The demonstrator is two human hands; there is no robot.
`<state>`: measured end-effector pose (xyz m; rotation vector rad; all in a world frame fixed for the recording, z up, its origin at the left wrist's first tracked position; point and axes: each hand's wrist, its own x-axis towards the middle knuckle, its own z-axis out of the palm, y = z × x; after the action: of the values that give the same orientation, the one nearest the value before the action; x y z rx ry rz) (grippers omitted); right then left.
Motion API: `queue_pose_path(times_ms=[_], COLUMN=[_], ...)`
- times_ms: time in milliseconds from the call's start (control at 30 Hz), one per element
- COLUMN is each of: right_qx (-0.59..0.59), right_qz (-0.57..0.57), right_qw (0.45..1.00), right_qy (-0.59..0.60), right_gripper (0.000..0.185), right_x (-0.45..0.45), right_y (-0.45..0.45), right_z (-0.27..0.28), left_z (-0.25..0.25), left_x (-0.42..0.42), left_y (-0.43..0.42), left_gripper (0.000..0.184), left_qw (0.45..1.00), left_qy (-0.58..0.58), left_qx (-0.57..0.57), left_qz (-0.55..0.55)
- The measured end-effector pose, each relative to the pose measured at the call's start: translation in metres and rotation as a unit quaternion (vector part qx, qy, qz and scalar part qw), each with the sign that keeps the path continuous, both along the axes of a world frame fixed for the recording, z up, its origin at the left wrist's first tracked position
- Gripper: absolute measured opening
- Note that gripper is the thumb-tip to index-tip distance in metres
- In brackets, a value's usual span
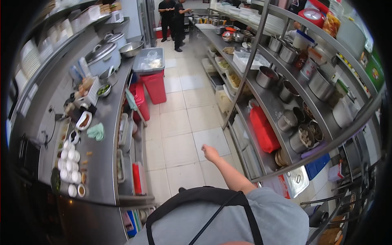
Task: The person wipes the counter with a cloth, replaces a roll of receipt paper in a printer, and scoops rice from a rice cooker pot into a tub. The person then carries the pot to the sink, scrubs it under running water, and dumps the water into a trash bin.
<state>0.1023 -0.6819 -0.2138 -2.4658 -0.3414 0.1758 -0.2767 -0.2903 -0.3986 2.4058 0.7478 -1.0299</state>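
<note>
My right hand (210, 153) is stretched forward over the tiled floor, its fingers curled in. I see nothing in it, and it touches nothing. To its right stands a metal shelf rack (241, 87), the nearest furniture to it. My left hand is out of view.
A steel counter (104, 157) on the left carries stacked white cups (70, 163), a green cloth (96, 131) and a rice cooker (102, 57). Red bins (155, 87) stand beside it, one under a grey tub (149, 60). Pots (267, 77) and a red bag (263, 128) fill the right shelves. Two people (178, 24) stand at the aisle's far end.
</note>
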Motion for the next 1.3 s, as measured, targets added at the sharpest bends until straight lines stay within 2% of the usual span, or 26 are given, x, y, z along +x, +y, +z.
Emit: queue_pose_path(times_ms=[100,133,167,200,233,267,300,333,367,400,500,533,567,633,667,700,733,800,900,1033,1100,1133,1167,1200,1233,1300], right_qx=[-0.068,-0.081,-0.156,-0.155,-0.152,-0.185,-0.189,-0.180,-0.177,-0.191,-0.201,-0.157,-0.188,-0.185,-0.208,-0.253,-0.243,-0.251,-0.094,0.009,-0.069,-0.132,-0.144,-0.156,-0.172,-0.212], right_qz=[-0.135,-0.143,-0.124,-0.165,-0.208,-0.291,-0.294,-0.360,-0.361,-0.335,-0.134,-0.138,-0.146,-0.215,-0.285,-0.174,-0.146,-0.074,-0.070,-0.034,0.047,0.095,0.110,0.123,0.109,0.093], right_qw=[0.984,0.985,0.976,0.968,0.959,0.912,0.892,0.871,0.852,0.848,0.894,0.920,0.915,0.920,0.881,0.924,0.938,0.945,0.990,0.997,0.994,0.984,0.980,0.975,0.972,0.956], right_qy=[0.090,0.059,0.084,0.105,0.119,0.223,0.287,0.282,0.336,0.363,0.378,0.332,0.327,0.272,0.316,0.229,0.201,0.195,0.079,0.070,0.075,0.073,0.088,0.105,0.116,0.180], right_gripper=[0.023,0.023,0.021,0.023,0.031,0.051,0.055,0.051,0.049,0.047,0.043,0.038,0.033,0.023,0.025,0.026,0.029,0.033,0.030,0.031,0.031,0.032,0.032,0.032,0.032,0.031], right_x=[0.042,0.047,0.052,0.042,0.037,0.038,0.035,0.026,0.021,0.026,0.053,0.076,0.116,0.222,0.289,0.343,0.403,0.513,0.633,0.719,0.740,0.750,0.762,0.771,0.778,0.793], right_y=[-0.043,-0.072,-0.103,-0.122,-0.140,-0.158,-0.181,-0.187,-0.191,-0.208,-0.256,-0.248,-0.235,-0.183,-0.158,-0.135,-0.108,-0.036,0.058,0.166,0.190,0.197,0.199,0.197,0.191,0.185], right_z=[-0.039,-0.067,-0.084,-0.084,-0.083,-0.099,-0.116,-0.118,-0.107,-0.128,-0.233,-0.236,-0.243,-0.211,-0.235,-0.204,-0.202,-0.137,-0.090,-0.060,-0.066,-0.073,-0.081,-0.091,-0.104,-0.108], left_z=[0.008,0.014,0.023,0.035,0.036,0.046,0.059,0.062,0.064,0.064,0.071,0.070,0.066,0.075,0.080,0.048,0.016,0.018,0.023,0.034,0.056,0.032,0.046,0.062,0.078,0.096], left_x=[0.124,0.171,0.221,0.271,0.323,0.374,0.422,0.462,0.501,0.531,0.587,0.600,0.607,0.622,0.629,0.632,0.634,0.639,0.666,0.745,0.810,0.840,0.876,0.907,0.937,0.991], left_y=[0.049,0.064,0.079,0.088,0.096,0.102,0.102,0.103,0.100,0.095,0.070,0.066,0.063,0.068,0.073,0.088,0.105,0.127,0.151,0.184,0.195,0.211,0.217,0.222,0.227,0.239], left_gripper=[0.025,0.025,0.025,0.025,0.020,0.013,0.009,0.009,0.010,0.013,0.015,0.016,0.017,0.020,0.021,0.021,0.021,0.022,0.026,0.030,0.033,0.032,0.030,0.029,0.023,0.028], left_qw=[0.998,0.996,0.994,0.992,0.978,0.966,0.949,0.949,0.932,0.913,0.932,0.956,0.975,0.988,0.988,0.987,0.978,0.982,0.991,0.991,0.983,0.969,0.964,0.945,0.935,0.907], left_qy=[-0.034,-0.056,-0.087,-0.121,-0.169,-0.209,-0.248,-0.253,-0.304,-0.353,-0.290,-0.220,-0.147,-0.101,-0.089,-0.098,-0.105,-0.089,-0.070,-0.118,-0.160,-0.178,-0.192,-0.282,-0.343,-0.387], left_qx=[0.023,0.034,0.046,0.044,-0.011,-0.057,-0.104,-0.101,-0.112,-0.123,-0.148,-0.143,-0.138,-0.121,-0.123,-0.124,-0.125,-0.117,-0.084,-0.052,-0.066,-0.130,-0.130,-0.131,-0.076,-0.154], left_qz=[-0.052,-0.062,-0.045,0.003,0.118,0.144,0.167,0.162,0.163,0.165,0.162,0.129,0.097,-0.004,-0.043,0.041,0.127,0.120,0.072,0.026,0.064,0.114,0.129,0.103,0.046,0.062])
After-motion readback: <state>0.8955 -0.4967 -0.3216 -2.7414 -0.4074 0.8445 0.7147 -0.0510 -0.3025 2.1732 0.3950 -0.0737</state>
